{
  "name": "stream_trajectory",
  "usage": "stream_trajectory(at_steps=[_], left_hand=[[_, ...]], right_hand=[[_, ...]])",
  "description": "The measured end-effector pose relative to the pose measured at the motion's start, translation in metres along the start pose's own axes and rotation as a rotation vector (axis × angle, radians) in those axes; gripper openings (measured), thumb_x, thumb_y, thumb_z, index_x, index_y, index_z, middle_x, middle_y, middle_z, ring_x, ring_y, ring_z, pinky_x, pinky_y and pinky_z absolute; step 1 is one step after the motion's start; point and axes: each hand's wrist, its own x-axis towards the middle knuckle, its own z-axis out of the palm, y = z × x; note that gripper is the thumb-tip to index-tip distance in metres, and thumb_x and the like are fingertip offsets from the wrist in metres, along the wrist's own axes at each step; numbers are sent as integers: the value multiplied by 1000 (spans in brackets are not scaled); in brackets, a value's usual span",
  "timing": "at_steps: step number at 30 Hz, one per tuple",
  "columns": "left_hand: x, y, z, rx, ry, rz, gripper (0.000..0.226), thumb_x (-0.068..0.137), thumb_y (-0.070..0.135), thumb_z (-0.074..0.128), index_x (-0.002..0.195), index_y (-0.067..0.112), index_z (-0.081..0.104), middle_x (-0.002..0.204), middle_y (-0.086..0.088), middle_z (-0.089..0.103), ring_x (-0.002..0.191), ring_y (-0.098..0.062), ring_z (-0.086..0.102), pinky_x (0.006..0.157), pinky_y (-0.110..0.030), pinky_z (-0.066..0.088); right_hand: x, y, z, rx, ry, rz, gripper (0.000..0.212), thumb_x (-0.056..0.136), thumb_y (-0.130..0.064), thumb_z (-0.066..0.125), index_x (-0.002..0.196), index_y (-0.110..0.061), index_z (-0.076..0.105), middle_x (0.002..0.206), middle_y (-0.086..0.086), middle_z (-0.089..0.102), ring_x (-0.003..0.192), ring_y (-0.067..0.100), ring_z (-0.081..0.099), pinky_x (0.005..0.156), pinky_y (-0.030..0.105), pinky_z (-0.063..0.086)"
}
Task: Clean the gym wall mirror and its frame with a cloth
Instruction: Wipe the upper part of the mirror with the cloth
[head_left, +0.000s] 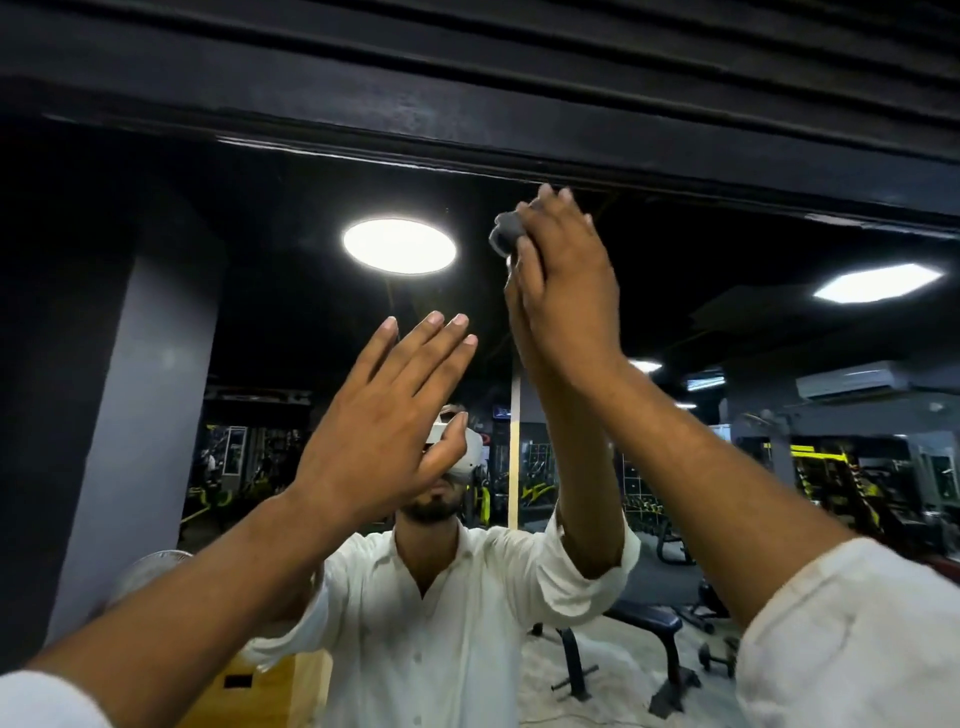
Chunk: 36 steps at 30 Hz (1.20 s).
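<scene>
The wall mirror (291, 322) fills the view, with its black frame (467, 130) running along the top. My right hand (569, 275) is raised high and presses a small grey cloth (505, 232) against the glass just under the top frame edge; most of the cloth is hidden behind the fingers. My left hand (387, 415) is lifted lower and to the left, flat with fingers spread, at or close to the glass and holding nothing. The mirror reflects a person in a white shirt and both raised arms.
Reflected in the glass are round (400, 245) and hexagonal (878, 282) ceiling lights, a grey pillar (140, 395), a weight bench (649, 629) and yellow-and-black gym machines (831, 483). Dark slatted panelling (675, 47) sits above the frame.
</scene>
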Motion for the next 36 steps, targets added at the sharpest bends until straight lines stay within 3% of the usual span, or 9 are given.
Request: stream_trajectory(at_steps=[6,11,14,20,22,26,29,34,36], left_hand=[[-1,3,-4,16,-11,4,72,106,49,37,166,10,32,174,-12,27,164,-26,20,131,-57,20],[-3,14,-3,41,-41,-40,74,105,48,33,168,9,25,177,-13,20,165,-27,15,131,-59,17],[2,33,0,53,-49,4,74,105,45,31,168,8,25,177,-15,17,165,-30,15,129,-62,18],[16,83,12,70,-72,155,73,105,44,29,167,5,28,176,-15,19,164,-31,16,129,-64,20],[16,82,12,53,-68,142,73,105,44,30,167,6,28,177,-13,18,164,-30,16,128,-64,20],[13,81,13,52,-62,131,72,106,45,28,167,7,28,177,-12,18,164,-29,15,129,-64,21],[13,81,14,66,-79,132,72,107,46,27,168,7,26,177,-13,16,165,-29,14,129,-63,20],[13,77,16,72,-95,137,73,107,47,33,169,9,23,178,-11,15,165,-28,13,130,-62,20],[13,71,15,74,-99,156,73,107,49,34,169,11,24,178,-10,15,165,-27,13,129,-62,21]], right_hand=[[-85,15,-27,-80,-232,-357,51,105,-21,57,154,-11,49,164,12,42,156,26,32,131,38,18],[-51,90,-53,-59,-21,36,47,112,-26,40,158,-18,43,169,9,34,159,17,22,132,33,7],[-89,74,-51,-23,-44,109,51,113,-30,34,163,-20,34,173,7,24,162,20,13,133,46,9],[-173,80,-80,-149,-335,-416,65,100,-10,61,161,-11,38,170,15,27,160,29,19,132,44,13],[-136,114,-92,-200,-248,-309,60,100,-10,52,159,-16,39,168,12,30,158,26,23,131,46,15],[-76,168,-108,-160,-17,216,51,110,-17,38,160,-8,39,168,17,34,159,30,24,130,53,17],[-99,138,-85,-111,-36,175,56,107,-21,35,162,-9,35,171,14,28,160,31,20,128,57,21],[-113,120,-85,-139,-256,-291,56,106,-20,44,162,-16,38,171,9,27,161,24,17,132,44,13],[-80,145,-83,-118,-124,-100,54,106,-21,38,160,-16,41,170,7,31,161,22,19,132,45,11]])
